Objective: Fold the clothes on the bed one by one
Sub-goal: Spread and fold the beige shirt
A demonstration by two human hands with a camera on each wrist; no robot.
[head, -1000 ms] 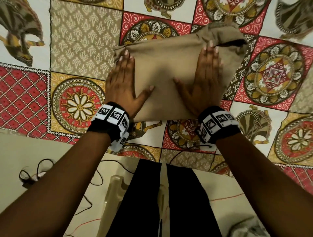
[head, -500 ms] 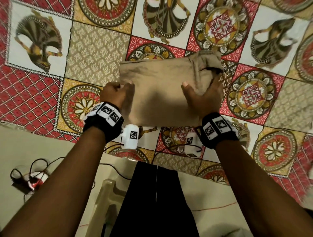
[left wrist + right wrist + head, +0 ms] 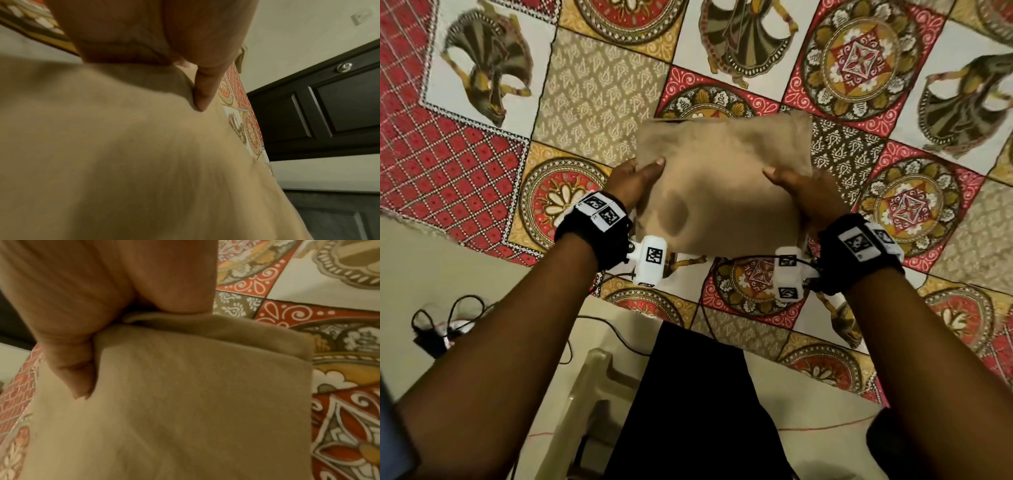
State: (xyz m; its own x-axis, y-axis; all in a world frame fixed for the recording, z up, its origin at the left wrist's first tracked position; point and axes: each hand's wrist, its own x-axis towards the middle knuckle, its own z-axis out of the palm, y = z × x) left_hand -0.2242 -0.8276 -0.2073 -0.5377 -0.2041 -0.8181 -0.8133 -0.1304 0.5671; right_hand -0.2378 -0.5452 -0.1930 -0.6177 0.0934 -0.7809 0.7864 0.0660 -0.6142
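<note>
1. Seen from the head camera, a folded tan garment (image 3: 722,185) is held between both hands above the patterned bedspread (image 3: 599,96), near the bed's front edge. It is a plain, thick rectangle of beige cloth, slightly blurred, with soft shadows across its top and no print or trim in sight. The left hand (image 3: 635,180) grips its left edge, thumb lying on top and fingers hidden beneath. The right hand (image 3: 803,192) grips the right edge the same way, thumb on top. Both wrists carry black bands with white marker tags. Below the bed edge lie a pale floor, a tangle of dark cable (image 3: 445,325) and a beige plastic stool (image 3: 592,394).

2. From the left wrist, the garment (image 3: 123,154) fills most of the view as a smooth, blurred tan sheet. The left hand's thumb (image 3: 203,91) presses into its upper surface, denting the cloth. A strip of bedspread (image 3: 248,126) runs beside it, with a dark panelled door (image 3: 329,105) behind.

3. From the right wrist, the garment (image 3: 195,402) shows stacked layers along its far edge and a squared corner at the right. The right hand (image 3: 86,321) pinches the cloth, thumb pushed down on the top layer. The bedspread (image 3: 339,386) lies beneath and to the right.
</note>
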